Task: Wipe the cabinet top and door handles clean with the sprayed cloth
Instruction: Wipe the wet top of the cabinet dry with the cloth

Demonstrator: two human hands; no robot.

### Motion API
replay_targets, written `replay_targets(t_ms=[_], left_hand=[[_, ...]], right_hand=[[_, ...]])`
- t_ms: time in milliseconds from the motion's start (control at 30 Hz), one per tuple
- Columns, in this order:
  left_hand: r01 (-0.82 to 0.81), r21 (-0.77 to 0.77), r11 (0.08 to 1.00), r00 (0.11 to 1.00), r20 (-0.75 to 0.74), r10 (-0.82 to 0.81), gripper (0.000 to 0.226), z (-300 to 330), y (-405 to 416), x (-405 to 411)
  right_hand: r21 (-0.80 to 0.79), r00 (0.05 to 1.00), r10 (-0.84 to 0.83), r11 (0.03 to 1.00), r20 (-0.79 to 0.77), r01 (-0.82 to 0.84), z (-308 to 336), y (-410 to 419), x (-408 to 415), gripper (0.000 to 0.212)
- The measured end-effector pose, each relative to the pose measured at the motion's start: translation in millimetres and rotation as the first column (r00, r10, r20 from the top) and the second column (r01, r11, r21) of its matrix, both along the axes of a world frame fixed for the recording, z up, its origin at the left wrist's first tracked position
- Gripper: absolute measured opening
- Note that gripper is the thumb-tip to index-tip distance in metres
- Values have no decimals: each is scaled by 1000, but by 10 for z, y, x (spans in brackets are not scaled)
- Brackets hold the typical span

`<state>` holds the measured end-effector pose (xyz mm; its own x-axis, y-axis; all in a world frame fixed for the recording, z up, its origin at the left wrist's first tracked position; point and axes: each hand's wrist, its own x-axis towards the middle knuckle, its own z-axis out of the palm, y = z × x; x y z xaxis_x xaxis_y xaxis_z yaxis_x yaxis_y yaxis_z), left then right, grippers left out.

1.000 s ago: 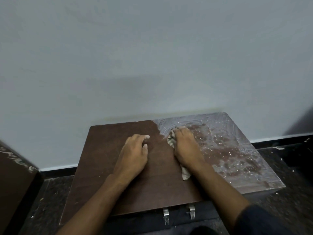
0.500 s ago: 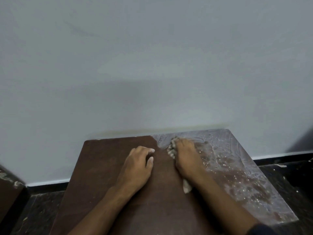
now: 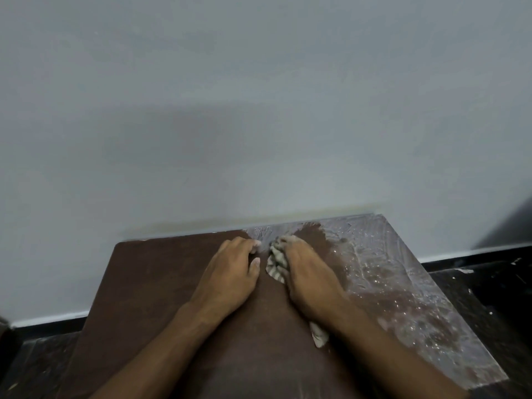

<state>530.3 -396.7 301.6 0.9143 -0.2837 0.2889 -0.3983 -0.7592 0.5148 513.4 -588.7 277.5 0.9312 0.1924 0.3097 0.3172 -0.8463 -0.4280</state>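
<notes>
Cabinet top [image 3: 161, 283]: left half wiped dark, right half filmy white. Cloth [image 3: 275, 266]: bunched under my right hand [image 3: 309, 280], fingers pressed down on it near the back edge. Left hand [image 3: 230, 277]: flat, empty, bracing. Advice: overlap strokes rightward, firm even pressure.

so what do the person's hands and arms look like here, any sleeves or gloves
Both hands are bare, no gloves. The left hand and right hand show no rings or watch, and the forearms are uncovered as far as the frame shows. Pale residue marks the fingertips.
</notes>
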Motion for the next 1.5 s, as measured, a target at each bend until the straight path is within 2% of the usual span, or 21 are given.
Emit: replay_targets(t_ms=[33, 133, 200, 300, 367, 400, 433, 567, 633, 733, 800, 900, 967, 1067, 1167, 1233, 1333, 1433, 1500], left_hand=[[5, 0, 1000, 1000, 2, -5, 34, 2, 2, 6], [10, 6, 1000, 1000, 1, -10, 34, 1, 16, -3], [7, 10, 1000, 1000, -2, -7, 34, 9, 14, -3], [-14, 18, 1000, 1000, 14, 13, 33, 40, 6, 38], [-60, 52, 997, 997, 44, 58, 31, 59, 25, 88], [-85, 58, 995, 996, 42, 82, 30, 65, 42, 112], [-101, 57, 993, 994, 33, 100, 31, 72, 61, 127], [-107, 37, 994, 994, 27, 106, 34, 77, 152, 112], [-134, 38, 990, 991, 27, 133, 34, 66, 194, 141], [-187, 1, 982, 982, -7, 187, 28, 58, 225, 200], [-184, -15, 983, 983, -23, 184, 28, 68, 280, 193], [-192, -11, 981, 981, -42, 191, 31, 83, 457, 115], [-227, -20, 974, 974, -2, 227, 31, 90, 551, 106], [-273, -39, 961, 957, 86, 275, 32, 151, 539, 162], [-264, -84, 961, 959, 88, 271, 29, 261, 470, 164], [-246, -69, 967, 960, 121, 253, 28, 269, 518, 120], [-245, -72, 967, 964, 92, 251, 27, 198, 668, 61], [-230, -94, 969, 972, 26, 233, 27, 87, 701, 30], [-185, -91, 979, 981, 36, 188, 28, 42, 629, 25]], right_hand=[[-13, 1000, 0, 1000, 7, 0, -10, -72, -9, 39], [87, 959, -274, 956, -66, 280, -39, -325, 313, 34], [30, 935, -345, 937, -88, 348, -47, -271, 506, 44], [-10, 987, -150, 989, -62, 150, -23, 146, 472, 54], [-39, 999, 42, 998, -29, -44, -30, 303, 354, 52], [-45, 997, 78, 996, -8, -78, -21, 279, 347, 51], [-45, 998, 60, 997, -1, -60, -15, 209, 379, 51], [-7, 979, -201, 980, -30, 201, -65, 57, 607, 51], [13, 989, -142, 990, -45, 142, -44, 307, 621, 47], [12, 994, 103, 995, -24, -103, -39, 573, 517, 45], [-6, 990, 138, 990, -4, -138, -45, 497, 503, 46], [8, 995, -99, 995, -15, 99, -109, 385, 571, 47], [-9, 987, -160, 987, -31, 159, -102, 597, 639, 43], [93, 996, 75, 993, -49, -71, -23, 1159, 613, 28], [177, 965, 257, 954, -57, -244, 98, 1337, 457, 34], [159, 961, 274, 951, -46, -264, 104, 1145, 392, 42], [57, 998, 64, 996, -20, -63, 43, 519, 309, 53], [5, 978, -209, 978, -20, 209, -38, -42, 169, 55], [11, 972, -234, 972, -7, 234, -39, -28, -18, 52]])
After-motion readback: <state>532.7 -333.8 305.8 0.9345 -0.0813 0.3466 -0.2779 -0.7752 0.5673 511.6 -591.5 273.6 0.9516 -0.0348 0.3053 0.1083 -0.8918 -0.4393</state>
